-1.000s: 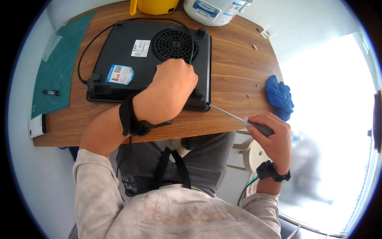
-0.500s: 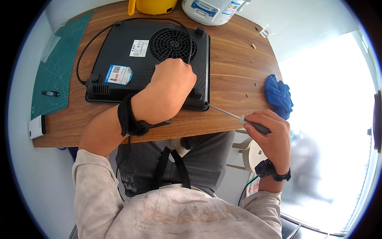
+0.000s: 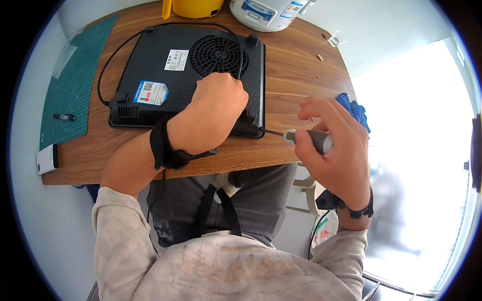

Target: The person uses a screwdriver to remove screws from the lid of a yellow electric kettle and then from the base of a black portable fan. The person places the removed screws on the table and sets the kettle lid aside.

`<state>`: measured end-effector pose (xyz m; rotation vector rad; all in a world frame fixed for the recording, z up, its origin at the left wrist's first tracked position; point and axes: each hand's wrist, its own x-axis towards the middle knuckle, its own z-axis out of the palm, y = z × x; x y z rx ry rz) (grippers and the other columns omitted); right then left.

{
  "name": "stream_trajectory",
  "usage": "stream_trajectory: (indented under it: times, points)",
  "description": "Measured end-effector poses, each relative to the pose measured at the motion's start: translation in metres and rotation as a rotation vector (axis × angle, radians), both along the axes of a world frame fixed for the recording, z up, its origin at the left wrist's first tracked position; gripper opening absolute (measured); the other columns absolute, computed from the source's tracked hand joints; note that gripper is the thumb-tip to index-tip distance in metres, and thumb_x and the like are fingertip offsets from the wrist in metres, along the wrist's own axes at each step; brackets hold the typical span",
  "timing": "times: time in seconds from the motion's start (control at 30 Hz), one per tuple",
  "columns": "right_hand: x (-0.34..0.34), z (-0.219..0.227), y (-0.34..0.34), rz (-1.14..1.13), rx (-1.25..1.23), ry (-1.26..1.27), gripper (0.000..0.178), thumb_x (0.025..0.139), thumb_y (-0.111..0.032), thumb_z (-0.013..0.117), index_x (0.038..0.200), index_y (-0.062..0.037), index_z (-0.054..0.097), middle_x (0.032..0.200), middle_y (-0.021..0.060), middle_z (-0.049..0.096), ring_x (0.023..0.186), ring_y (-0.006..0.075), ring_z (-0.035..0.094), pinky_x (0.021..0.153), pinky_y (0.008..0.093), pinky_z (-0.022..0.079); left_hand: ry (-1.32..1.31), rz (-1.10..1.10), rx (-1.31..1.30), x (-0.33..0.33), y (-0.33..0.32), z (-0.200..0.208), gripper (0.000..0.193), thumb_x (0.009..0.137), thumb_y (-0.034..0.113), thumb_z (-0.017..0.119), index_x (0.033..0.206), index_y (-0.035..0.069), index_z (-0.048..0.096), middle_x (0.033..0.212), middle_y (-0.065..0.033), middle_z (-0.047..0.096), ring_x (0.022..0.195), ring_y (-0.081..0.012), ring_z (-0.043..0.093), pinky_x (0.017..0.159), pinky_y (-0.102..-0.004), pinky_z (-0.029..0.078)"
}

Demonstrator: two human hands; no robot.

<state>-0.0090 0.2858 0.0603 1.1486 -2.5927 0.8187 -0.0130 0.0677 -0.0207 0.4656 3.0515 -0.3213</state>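
Note:
A black induction cooker (image 3: 150, 50) lies upside down on the table, its round fan grille and rubber feet facing up. My left hand (image 3: 213, 110) is a fist resting on its near right part. The cooker's black power cord (image 3: 221, 26) loops over the far side and disappears at that fist; whatever the fingers hold is hidden. To the right, my right hand (image 3: 339, 145) holds a screwdriver (image 3: 321, 142) by its grey handle, thumb against it and index finger raised. The shaft points left, its tip at the cooker's near right corner.
A green cutting mat (image 3: 75, 95) with a black pen (image 3: 64, 117) covers the table's left side, with a white power bank (image 3: 47, 159) nearby. A yellow container (image 3: 196, 7) and white rice cooker (image 3: 271, 14) stand behind. A blue cloth (image 3: 354, 110) hangs at the right edge.
My right hand has shifted up and turned, its fingers spreading more around the screwdriver handle, which now sits nearer the cooker. My left hand stays in place.

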Motion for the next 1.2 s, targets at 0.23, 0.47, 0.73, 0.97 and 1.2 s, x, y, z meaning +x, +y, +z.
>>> stream_trajectory:
  times: [0.23,0.47,0.73,0.97,1.2]
  points:
    - [-0.014,-0.002,-0.004,-0.034,0.064,0.032,0.029,0.082,-0.022,0.083,0.081,-0.0037,0.06,0.069,0.0066,0.066,0.052,0.0226,0.062,0.05,0.0319,0.047,0.035,-0.022,0.016,0.002,-0.002,-0.001,0.019,0.06,0.008,0.084,0.078,0.008,0.077,0.077,-0.0066,0.072,0.079,-0.0205,0.074,0.066,-0.0277,0.057]
    - [-0.02,-0.001,-0.003,-0.182,0.039,0.0,0.036,0.082,-0.019,0.085,0.095,-0.0036,0.056,0.068,0.0065,0.066,0.051,0.022,0.064,0.053,0.0332,0.051,-0.011,-0.008,-0.014,0.002,0.0,0.003,0.018,0.062,0.01,0.084,0.078,0.01,0.077,0.078,-0.0058,0.072,0.08,-0.0198,0.074,0.067,-0.0269,0.057]
    - [-0.021,0.014,-0.002,-0.057,0.123,-0.169,0.038,0.083,-0.014,0.083,0.101,-0.0059,0.051,0.072,0.0072,0.063,0.063,0.0209,0.064,0.061,0.0315,0.051,-0.028,0.0,-0.02,0.004,-0.002,0.004,0.016,0.064,0.012,0.084,0.078,0.011,0.077,0.079,-0.0051,0.072,0.08,-0.0183,0.073,0.068,-0.0259,0.056]
    - [-0.028,0.014,-0.005,0.012,0.143,-0.039,0.035,0.083,-0.019,0.084,0.093,-0.0049,0.053,0.07,0.005,0.058,0.055,0.0172,0.053,0.054,0.0298,0.042,0.042,-0.024,-0.025,0.007,-0.001,0.006,0.012,0.067,0.012,0.082,0.076,0.012,0.076,0.078,-0.0034,0.071,0.078,-0.0172,0.072,0.066,-0.0255,0.054]
    - [-0.039,0.01,-0.009,-0.101,0.295,0.079,0.032,0.091,-0.027,0.077,0.093,-0.0039,0.055,0.072,0.0076,0.063,0.051,0.0194,0.055,0.052,0.0309,0.042,0.019,-0.05,-0.037,0.007,-0.002,0.009,0.037,0.079,0.038,0.082,0.083,0.004,0.068,0.079,-0.008,0.068,0.078,-0.0197,0.071,0.067,-0.0271,0.055]
